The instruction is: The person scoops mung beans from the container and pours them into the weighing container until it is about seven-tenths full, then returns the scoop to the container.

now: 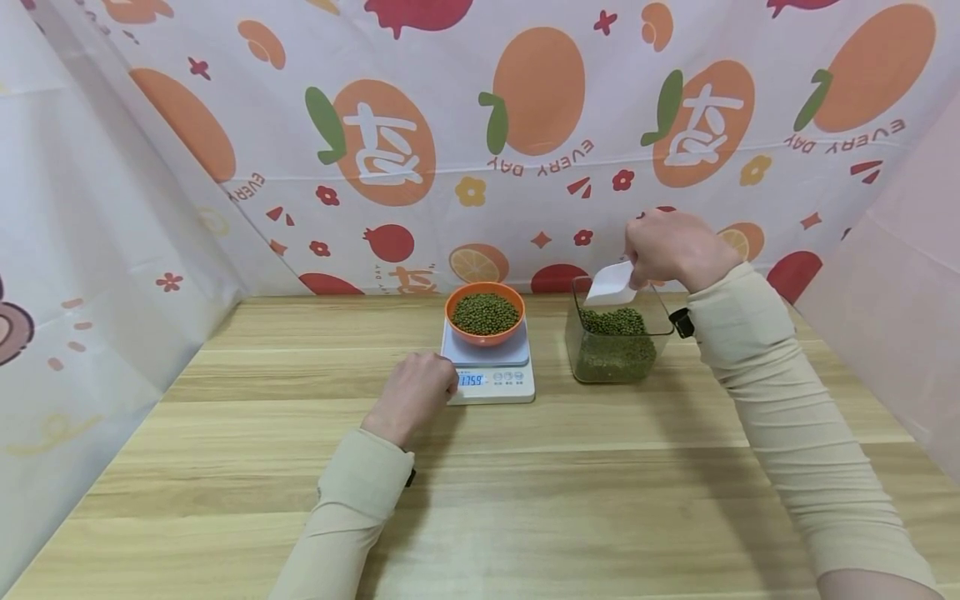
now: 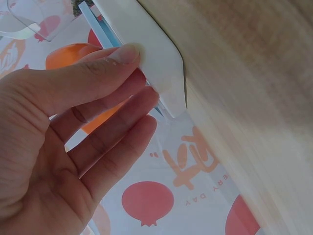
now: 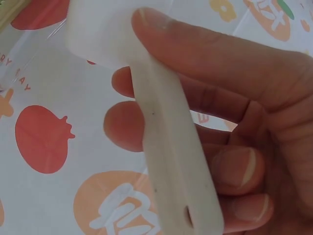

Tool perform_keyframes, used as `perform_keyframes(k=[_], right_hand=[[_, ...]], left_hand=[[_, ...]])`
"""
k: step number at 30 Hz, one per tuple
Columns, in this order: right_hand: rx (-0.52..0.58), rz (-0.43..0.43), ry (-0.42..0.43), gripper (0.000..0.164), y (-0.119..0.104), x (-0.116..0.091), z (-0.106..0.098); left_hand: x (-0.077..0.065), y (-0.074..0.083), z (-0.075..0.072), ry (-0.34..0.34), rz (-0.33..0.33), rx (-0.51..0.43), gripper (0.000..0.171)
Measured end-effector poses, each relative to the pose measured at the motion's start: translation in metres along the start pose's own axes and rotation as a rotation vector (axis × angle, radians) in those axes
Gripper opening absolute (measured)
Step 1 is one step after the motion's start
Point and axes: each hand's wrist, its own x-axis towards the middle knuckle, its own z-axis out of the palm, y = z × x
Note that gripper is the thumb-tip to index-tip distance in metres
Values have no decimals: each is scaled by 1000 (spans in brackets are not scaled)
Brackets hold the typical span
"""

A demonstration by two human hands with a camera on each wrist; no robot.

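Observation:
My right hand (image 1: pixel 678 248) grips a white plastic scoop (image 1: pixel 611 285) by its handle, above a clear square container (image 1: pixel 621 373) of green mung beans (image 1: pixel 618 323). In the right wrist view, the thumb lies along the scoop's handle (image 3: pixel 171 132) and the other fingers curl round it. My left hand (image 1: pixel 417 392) is at the left front corner of a white kitchen scale (image 1: pixel 487 395); in the left wrist view its thumb tip touches the scale's edge, fingers loosely bent. An orange bowl (image 1: pixel 486 339) of mung beans stands on the scale, whose lit display (image 1: pixel 471 381) appears to read 175.9.
The wooden table (image 1: pixel 570 500) stretches in front of the scale and container. Behind them hangs a fruit-patterned cloth (image 1: pixel 465 125), close to the table's back edge. The container stands to the right of the scale, with a gap between them.

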Motion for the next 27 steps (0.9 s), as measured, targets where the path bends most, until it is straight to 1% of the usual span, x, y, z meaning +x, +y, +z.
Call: perform_keyframes(k=[10, 18, 27], right_hand=[[12, 28, -52, 17, -1, 0, 7], [18, 23, -48, 19, -1, 0, 11], [27, 29, -97, 15, 1, 0, 19]], left_hand=[[0, 0, -1, -8, 1, -9, 40], [-1, 1, -2, -13, -6, -13, 39], [-2, 0, -2, 0, 0, -3, 38]])
